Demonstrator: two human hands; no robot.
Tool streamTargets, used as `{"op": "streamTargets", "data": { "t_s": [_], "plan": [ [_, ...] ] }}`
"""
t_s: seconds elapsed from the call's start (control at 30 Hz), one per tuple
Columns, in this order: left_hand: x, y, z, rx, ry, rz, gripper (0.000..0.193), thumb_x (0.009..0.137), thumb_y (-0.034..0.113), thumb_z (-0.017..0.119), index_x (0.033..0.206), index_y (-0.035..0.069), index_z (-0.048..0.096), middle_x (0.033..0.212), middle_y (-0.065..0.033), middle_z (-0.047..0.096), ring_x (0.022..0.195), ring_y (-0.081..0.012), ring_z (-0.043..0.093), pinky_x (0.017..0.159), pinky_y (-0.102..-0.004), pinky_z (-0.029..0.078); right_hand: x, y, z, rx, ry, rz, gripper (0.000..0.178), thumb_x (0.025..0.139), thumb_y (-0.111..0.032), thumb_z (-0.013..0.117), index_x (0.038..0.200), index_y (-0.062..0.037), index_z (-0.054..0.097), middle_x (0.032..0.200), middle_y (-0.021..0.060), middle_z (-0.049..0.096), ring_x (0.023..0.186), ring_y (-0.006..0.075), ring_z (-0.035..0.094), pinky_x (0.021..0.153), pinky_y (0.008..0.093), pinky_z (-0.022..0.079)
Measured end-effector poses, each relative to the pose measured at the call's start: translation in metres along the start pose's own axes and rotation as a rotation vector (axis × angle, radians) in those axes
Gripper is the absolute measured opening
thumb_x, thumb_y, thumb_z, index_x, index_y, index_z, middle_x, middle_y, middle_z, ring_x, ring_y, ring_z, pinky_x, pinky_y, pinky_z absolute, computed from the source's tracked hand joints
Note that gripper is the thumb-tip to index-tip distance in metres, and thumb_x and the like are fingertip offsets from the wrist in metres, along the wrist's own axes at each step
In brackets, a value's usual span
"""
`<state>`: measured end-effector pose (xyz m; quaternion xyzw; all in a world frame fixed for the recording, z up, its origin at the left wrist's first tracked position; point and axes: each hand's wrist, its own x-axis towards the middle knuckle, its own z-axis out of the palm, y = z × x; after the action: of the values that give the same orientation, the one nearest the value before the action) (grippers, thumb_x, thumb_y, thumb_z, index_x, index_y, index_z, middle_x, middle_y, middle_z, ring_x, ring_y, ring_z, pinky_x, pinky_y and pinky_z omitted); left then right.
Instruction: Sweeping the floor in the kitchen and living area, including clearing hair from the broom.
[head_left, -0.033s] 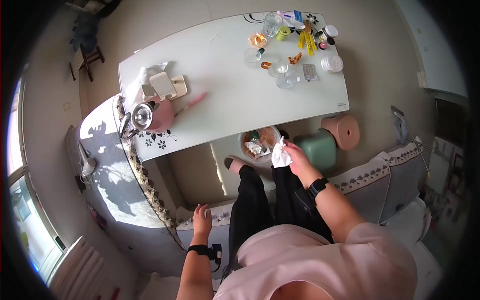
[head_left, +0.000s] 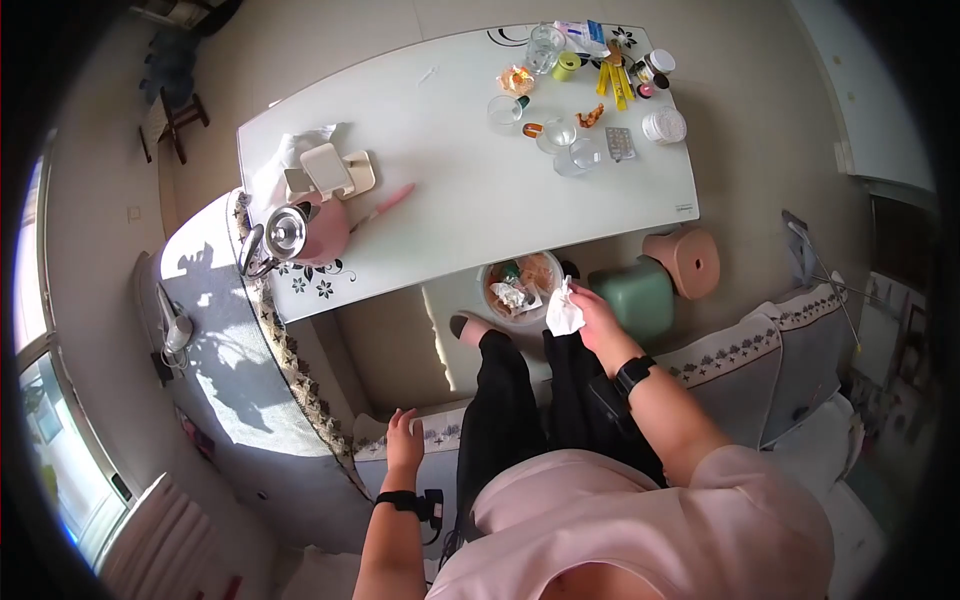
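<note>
1. Just right of centre in the frame, right hand [head_left: 597, 320] pinches a crumpled white tissue [head_left: 564, 314] beside a round bin [head_left: 515, 321] of scraps.
2. Lower left of centre: left hand [head_left: 404, 440] empty, fingers loosely parted, well away from the right.
3. Judgement: light fingertip pinch, clear of bin's rim, should prevent tearing.

White table [head_left: 450, 170], sunlit grey sofa [head_left: 255, 400], beige floor [head_left: 745, 120], window [head_left: 62, 450]

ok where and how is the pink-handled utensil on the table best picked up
Probably by the pink handle, from above and the right: it's the thicker part and angles away from the round pink object, while the narrow end lies close to it.
</note>
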<state>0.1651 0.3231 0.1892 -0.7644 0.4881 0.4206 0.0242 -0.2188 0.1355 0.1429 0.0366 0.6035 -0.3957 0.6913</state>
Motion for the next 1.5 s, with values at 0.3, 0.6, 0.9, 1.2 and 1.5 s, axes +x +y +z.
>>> {"op": "streamTargets", "data": {
  "t_s": [0.3,0.6,0.9,1.2,1.5],
  "plan": [
    [-0.012,0.009,-0.014,-0.043,-0.008,-0.025,0.027,0.083,0.018,0.053,0.107,0.007,0.058,0.122,-0.0199,0.047,0.113,-0.0347,0.045,0.093,-0.0403,0.038,0.034,0.052,-0.004,-0.205,0.091,0.108,0.041,0.086,-0.027,0.053,0.121,-0.0082,0.047,0.114,0.0057,0.053,0.101,0.0188,0.052,0.083,0.0327,0.044],
    [-0.027,0.023,0.003,0.013,-0.070,0.040,0.028,0.084,0.019,0.053,0.109,0.008,0.057,0.123,-0.0201,0.045,0.114,-0.0353,0.044,0.093,-0.0398,0.038,-0.009,0.029,-0.087,-0.475,0.026,0.231,0.043,0.089,-0.033,0.052,0.122,-0.0064,0.043,0.114,0.0094,0.051,0.101,0.0206,0.051,0.086,0.0334,0.044],
    [-0.083,0.080,-0.059,-0.002,0.015,0.090,0.028,0.088,0.024,0.047,0.102,0.008,0.064,0.111,-0.0165,0.056,0.112,-0.0290,0.048,0.092,-0.0358,0.040,-0.109,-0.037,-0.224,-0.592,0.243,0.046,0.033,0.087,-0.029,0.053,0.110,-0.0060,0.054,0.088,0.0021,0.059,0.073,0.0117,0.056,0.064,0.0257,0.047],
    [-0.075,0.081,-0.091,0.293,0.087,0.195,0.032,0.088,0.029,0.044,0.102,0.008,0.064,0.109,-0.0186,0.057,0.110,-0.0342,0.047,0.094,-0.0393,0.037,-0.206,-0.035,-0.372,-0.214,0.319,-0.086,0.032,0.087,-0.033,0.054,0.108,-0.0082,0.053,0.088,0.0044,0.059,0.072,0.0135,0.056,0.063,0.0273,0.047],
    [-0.011,0.207,-0.099,0.270,-0.051,0.454,0.034,0.088,0.027,0.046,0.110,0.005,0.058,0.115,-0.0206,0.053,0.115,-0.0340,0.043,0.097,-0.0390,0.036,-0.283,0.069,-0.408,-0.118,0.620,0.078,0.033,0.085,-0.028,0.051,0.106,-0.0035,0.054,0.087,0.0100,0.060,0.071,0.0181,0.059,0.060,0.0294,0.049]
  ]
}}
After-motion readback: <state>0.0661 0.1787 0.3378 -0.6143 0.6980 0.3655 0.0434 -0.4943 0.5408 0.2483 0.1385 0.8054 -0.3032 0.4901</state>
